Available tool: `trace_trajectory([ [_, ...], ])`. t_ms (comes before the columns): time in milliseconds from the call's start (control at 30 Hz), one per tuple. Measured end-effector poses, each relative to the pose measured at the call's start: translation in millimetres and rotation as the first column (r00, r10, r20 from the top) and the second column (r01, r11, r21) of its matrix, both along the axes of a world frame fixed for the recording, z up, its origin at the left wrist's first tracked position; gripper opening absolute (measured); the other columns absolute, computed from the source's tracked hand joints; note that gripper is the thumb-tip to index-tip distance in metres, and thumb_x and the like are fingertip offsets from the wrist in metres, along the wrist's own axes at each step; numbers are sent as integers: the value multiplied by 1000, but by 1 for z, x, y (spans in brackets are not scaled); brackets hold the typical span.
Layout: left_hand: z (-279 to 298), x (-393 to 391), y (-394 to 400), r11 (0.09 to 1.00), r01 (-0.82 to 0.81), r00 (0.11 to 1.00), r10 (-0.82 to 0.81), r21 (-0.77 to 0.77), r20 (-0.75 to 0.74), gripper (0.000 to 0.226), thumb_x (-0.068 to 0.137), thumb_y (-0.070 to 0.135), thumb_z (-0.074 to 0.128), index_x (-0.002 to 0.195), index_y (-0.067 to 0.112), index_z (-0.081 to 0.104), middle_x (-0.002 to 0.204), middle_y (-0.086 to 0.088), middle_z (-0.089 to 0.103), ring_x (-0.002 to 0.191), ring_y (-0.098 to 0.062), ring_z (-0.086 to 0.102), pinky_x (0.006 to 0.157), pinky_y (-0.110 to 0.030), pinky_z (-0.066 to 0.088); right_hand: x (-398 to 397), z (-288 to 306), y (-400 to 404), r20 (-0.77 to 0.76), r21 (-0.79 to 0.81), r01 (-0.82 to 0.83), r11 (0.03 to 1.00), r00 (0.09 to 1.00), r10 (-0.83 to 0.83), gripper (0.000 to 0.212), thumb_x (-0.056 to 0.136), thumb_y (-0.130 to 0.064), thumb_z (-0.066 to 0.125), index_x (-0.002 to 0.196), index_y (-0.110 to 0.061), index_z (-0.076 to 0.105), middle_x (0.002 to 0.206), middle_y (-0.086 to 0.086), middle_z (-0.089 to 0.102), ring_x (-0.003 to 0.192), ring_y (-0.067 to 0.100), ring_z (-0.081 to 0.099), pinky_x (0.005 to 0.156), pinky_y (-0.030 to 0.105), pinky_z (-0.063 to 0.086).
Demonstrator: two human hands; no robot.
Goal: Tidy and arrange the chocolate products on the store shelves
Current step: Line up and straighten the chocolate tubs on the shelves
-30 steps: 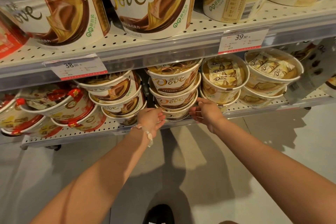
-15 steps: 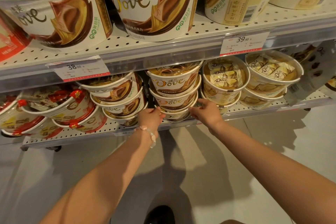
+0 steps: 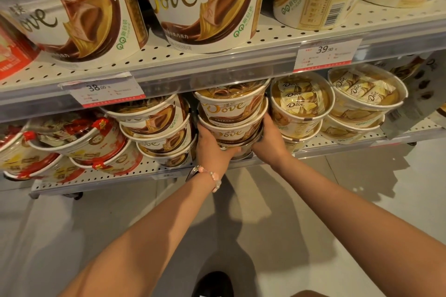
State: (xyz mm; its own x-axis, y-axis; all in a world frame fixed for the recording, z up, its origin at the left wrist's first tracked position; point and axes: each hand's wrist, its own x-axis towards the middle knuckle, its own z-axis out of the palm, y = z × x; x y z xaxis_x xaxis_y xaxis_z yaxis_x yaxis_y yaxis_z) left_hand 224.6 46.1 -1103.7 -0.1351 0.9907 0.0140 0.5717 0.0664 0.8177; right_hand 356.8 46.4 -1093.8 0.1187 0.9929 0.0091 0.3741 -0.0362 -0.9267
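I have both hands on the middle stack of Dove tubs (image 3: 231,116) on the lower shelf (image 3: 115,177). My left hand (image 3: 212,149) cups the stack's left side and underside, fingers curled beneath the lowest tub; my right hand (image 3: 269,137) presses the right side, fingers wrapped round it. The stack stands between a leaning brown stack (image 3: 156,128) on its left and the pale gold tubs (image 3: 299,106) on its right (clear lids, wrapped pieces visible). Larger Dove tubs (image 3: 198,5) sit on the upper shelf (image 3: 217,58). Price tags (image 3: 106,91) read 38.00 and 39.90.
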Motion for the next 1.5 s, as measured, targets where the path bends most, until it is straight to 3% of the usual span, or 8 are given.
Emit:
trace_trajectory([
  [367, -5, -25, 17, 989, 145, 989, -144, -16, 30, 106, 58, 18, 88, 142, 11, 23, 144, -2, 40, 134, -15, 36, 107, -21, 27, 10, -12, -4, -43, -116, -46, 992, 998, 41, 77, 77, 14, 53, 144, -21, 36, 145, 3, 43, 136, 23, 36, 109, 47, 37],
  [667, -3, -24, 21, 996, 87, 990, -82, -36, 112, 102, 61, 29, 85, 141, 14, 23, 144, -1, 39, 134, -15, 35, 107, -24, 25, 9, -1, -5, -85, -154, -64, 986, 995, 52, 70, 82, 10, 52, 143, -22, 37, 144, 2, 44, 135, 22, 38, 110, 46, 36],
  [800, 2, -22, 10, 997, 66, 996, -67, 29, 53, 101, 61, 33, 85, 138, 11, 24, 144, -3, 37, 135, -17, 33, 108, -24, 26, -2, 18, -23, -101, -25, 24, 999, 995, -26, 60, 83, 4, 59, 136, -15, 41, 125, -5, 52, 116, 4, 44, 101, 24, 39],
  [900, 8, -21, -5, 993, 23, 1000, -25, 120, 15, 114, 57, 46, 83, 144, 10, 18, 147, -6, 32, 137, -19, 30, 112, -38, 30, -11, 24, -34, -133, 114, 124, 986, 985, -109, 61, 81, -3, 65, 134, -15, 40, 122, -6, 52, 118, 8, 48, 104, 31, 42],
  [1067, 27, -10, -6, 979, -38, 998, 28, 198, 53, 110, 64, 44, 81, 146, 9, 17, 146, -8, 36, 135, -19, 34, 109, -40, 35, -9, 41, -15, -1, 132, 140, 981, 990, -141, 80, 76, -28, 71, 143, -15, 31, 142, 0, 42, 133, 15, 38, 110, 37, 35],
  [1167, 31, -4, -3, 976, -52, 997, 39, 213, 65, 105, 66, 44, 80, 146, 16, 18, 143, -7, 40, 132, -20, 38, 107, -38, 37, -7, 53, -6, -23, 125, 45, 991, 999, -43, 78, 75, -19, 71, 142, -18, 32, 133, -2, 50, 124, 12, 47, 103, 31, 41],
  [1333, 35, 1, 6, 987, -130, 984, 116, 95, 138, 96, 70, 38, 79, 146, 14, 25, 141, -9, 42, 130, -23, 41, 105, -32, 35, -2, 57, -3, 59, 50, 10, 999, 998, -13, 68, 82, -19, 67, 141, -19, 34, 124, -3, 59, 116, 17, 55, 93, 30, 47],
  [1500, 41, 2, 9, 987, -159, 981, 156, 12, 115, 91, 70, 38, 78, 144, 12, 31, 142, -10, 39, 131, -25, 39, 105, -34, 33, 2, 63, -1, 63, -13, 1, 1000, 998, -1, 63, 84, -18, 65, 140, -19, 35, 124, 2, 59, 113, 22, 57, 92, 42, 51],
])
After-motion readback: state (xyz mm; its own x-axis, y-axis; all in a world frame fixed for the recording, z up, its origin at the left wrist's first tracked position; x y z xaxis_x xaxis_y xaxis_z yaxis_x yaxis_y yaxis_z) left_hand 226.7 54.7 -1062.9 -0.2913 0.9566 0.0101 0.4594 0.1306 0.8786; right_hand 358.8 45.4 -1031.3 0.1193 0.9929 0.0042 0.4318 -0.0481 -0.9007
